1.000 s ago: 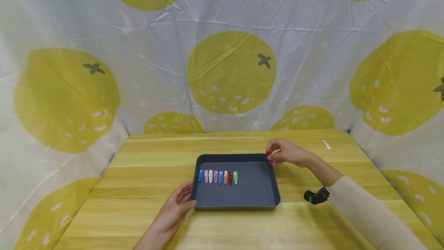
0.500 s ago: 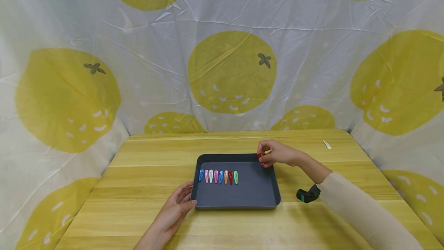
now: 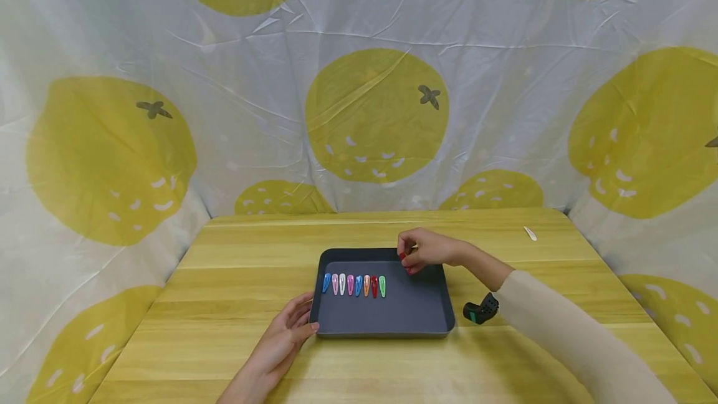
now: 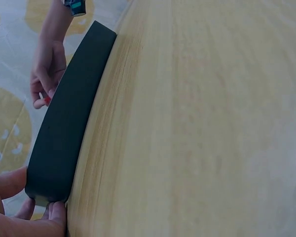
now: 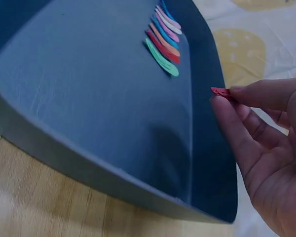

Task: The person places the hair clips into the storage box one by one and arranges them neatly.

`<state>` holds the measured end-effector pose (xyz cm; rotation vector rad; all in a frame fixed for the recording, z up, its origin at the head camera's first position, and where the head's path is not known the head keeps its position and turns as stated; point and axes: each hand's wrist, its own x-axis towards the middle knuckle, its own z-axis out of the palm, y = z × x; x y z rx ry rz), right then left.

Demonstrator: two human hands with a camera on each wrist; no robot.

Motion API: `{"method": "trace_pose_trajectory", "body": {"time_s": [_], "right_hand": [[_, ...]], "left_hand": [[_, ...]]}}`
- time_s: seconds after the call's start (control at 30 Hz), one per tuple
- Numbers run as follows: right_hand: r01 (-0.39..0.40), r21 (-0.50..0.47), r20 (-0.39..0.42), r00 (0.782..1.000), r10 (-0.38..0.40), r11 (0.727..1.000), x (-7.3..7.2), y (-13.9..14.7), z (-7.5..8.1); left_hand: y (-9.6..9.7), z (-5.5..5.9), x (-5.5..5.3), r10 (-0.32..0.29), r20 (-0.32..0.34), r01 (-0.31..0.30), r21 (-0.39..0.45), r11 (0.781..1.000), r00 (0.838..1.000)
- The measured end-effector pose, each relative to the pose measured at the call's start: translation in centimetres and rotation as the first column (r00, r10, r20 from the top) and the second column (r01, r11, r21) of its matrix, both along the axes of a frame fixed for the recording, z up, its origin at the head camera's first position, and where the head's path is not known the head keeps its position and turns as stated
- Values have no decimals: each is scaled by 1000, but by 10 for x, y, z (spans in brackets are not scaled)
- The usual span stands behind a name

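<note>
A dark grey rectangular tray (image 3: 387,320) lies on the wooden table. My left hand (image 3: 282,336) grips its near left corner, thumb on the rim and fingers against the outer wall. Pinched between thumb and forefinger of my right hand (image 3: 430,249) is a red hair clip (image 5: 221,92), held over the back part of the tray. Several snap hair clips stand in a row inside the tray's left half, from a blue clip (image 3: 326,283) at the left end to a red clip (image 3: 374,287) and a green clip (image 3: 382,287) at the right end.
A white hair clip (image 3: 530,233) lies on the table (image 3: 235,279) at the back right. Beneath the right forearm shows the black wrist camera (image 3: 480,310). A lemon-print cloth (image 3: 224,117) hangs behind the table and at both sides.
My right hand has moved left with the red hair clip, from the tray's back right corner to over its inside. The left hand keeps its grip on the tray, which stays in place.
</note>
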<state>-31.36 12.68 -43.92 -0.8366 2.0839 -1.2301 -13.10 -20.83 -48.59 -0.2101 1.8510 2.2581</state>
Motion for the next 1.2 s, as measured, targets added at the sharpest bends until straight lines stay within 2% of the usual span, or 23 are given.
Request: {"method": "trace_pose_trajectory", "body": {"time_s": [0.3, 0.53, 0.73, 0.9, 1.03, 1.2], "right_hand": [[-40, 57, -9, 999, 40, 998, 2, -22, -5], [-86, 162, -78, 992, 99, 983, 2, -37, -11], [-91, 276, -179, 973, 144, 957, 2, -44, -11], [-77, 353, -272, 945, 181, 932, 3, -46, -11], [-69, 377, -322, 925, 201, 924, 2, -46, -12], [-78, 377, -338, 916, 215, 923, 1, -44, -16]], "left_hand": [[1, 0, 0, 18, 7, -18, -6, 1000, 1000], [1, 1, 0, 15, 11, -15, -5, 1000, 1000], [1, 0, 0, 12, 7, -12, -1, 1000, 1000], [1, -1, 0, 3, 4, -3, 3, 1000, 1000], [1, 0, 0, -7, 13, 7, 3, 1000, 1000], [0, 0, 0, -15, 10, 16, -5, 1000, 1000]]}}
